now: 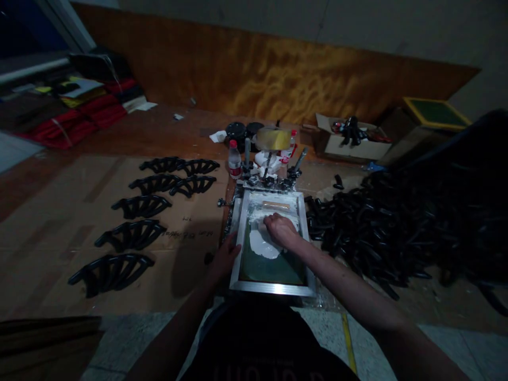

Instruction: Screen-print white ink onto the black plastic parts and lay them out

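Two bare hands work a screen-printing frame (273, 288) lying flat on a cardboard-covered bench, seen from the head camera. Left hand (226, 259) grips the frame's left rail, fingers curled. Right hand (281, 230) is closed, pressing into white ink (264, 246) on the green mesh. The aluminium frame looks rigid and light; its mesh seems delicate and the ink slippery, so the rails are the place to hold. Black plastic parts (133, 235) lie left.
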Available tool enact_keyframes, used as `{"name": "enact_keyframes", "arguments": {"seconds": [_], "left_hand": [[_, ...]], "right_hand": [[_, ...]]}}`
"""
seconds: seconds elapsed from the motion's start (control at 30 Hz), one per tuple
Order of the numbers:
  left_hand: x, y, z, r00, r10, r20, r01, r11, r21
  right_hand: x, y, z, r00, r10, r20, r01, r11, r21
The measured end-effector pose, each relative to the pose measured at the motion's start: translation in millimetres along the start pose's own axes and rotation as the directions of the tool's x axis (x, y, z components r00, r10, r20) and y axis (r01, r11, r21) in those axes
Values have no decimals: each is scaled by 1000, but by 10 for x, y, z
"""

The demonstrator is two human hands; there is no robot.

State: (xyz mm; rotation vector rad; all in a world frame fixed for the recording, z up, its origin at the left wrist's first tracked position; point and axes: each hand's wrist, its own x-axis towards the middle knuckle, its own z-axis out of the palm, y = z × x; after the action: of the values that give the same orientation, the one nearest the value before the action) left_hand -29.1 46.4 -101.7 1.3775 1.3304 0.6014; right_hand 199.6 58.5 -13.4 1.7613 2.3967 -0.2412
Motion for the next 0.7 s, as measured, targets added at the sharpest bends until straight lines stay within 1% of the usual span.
{"name": "enact_keyframes", "arguments": {"seconds": [0.07,0.13,0.17,0.2,0.23,0.27,0.33,0.37,0.4,0.47,0.53,0.57,0.6,0.7], "left_hand": [[5,-16,2,1000,-1,-3,1,1000,-12],[7,-29,7,1000,-7,6,7,1000,-30],[5,-31,9,1000,-12,11,12,999,-41],[0,-27,9,1000,-11,18,12,999,-53],[-7,-19,8,1000,-6,21,7,998,-64],[-15,-6,5,1000,1,22,0,997,-72],[-32,28,0,1000,14,18,-13,996,-84],[-40,44,-2,1000,13,10,-12,996,-86],[-45,58,-3,1000,3,0,-3,996,-84],[-51,74,1,1000,-26,-15,25,996,-81],[-51,79,6,999,-42,-24,40,996,-81],[-52,83,6,999,-44,-29,41,996,-85],[-56,92,2,999,-42,-33,39,995,-90],[-90,183,-48,999,-42,-17,40,993,-112]], "right_hand": [[-177,-37,97,989,-148,-13,148,989,9],[-317,-25,136,953,-304,-15,304,952,33],[-353,-4,132,932,-362,-10,362,931,52],[-364,19,121,923,-386,-4,385,920,77],[-354,38,109,925,-380,-10,379,920,98],[-330,50,106,938,-347,-30,348,931,109],[-285,39,154,964,-245,-105,255,962,97],[-282,21,205,967,-214,-140,227,971,79],[-299,0,268,963,-216,-160,228,972,61],[-372,-33,385,949,-276,-155,286,957,51],[-425,-36,418,936,-327,-130,338,938,75],[-416,-27,387,938,-326,-121,337,937,91],[-374,-15,324,947,-299,-121,311,945,104],[-80,56,-5,979,-119,-165,143,980,141]]}}
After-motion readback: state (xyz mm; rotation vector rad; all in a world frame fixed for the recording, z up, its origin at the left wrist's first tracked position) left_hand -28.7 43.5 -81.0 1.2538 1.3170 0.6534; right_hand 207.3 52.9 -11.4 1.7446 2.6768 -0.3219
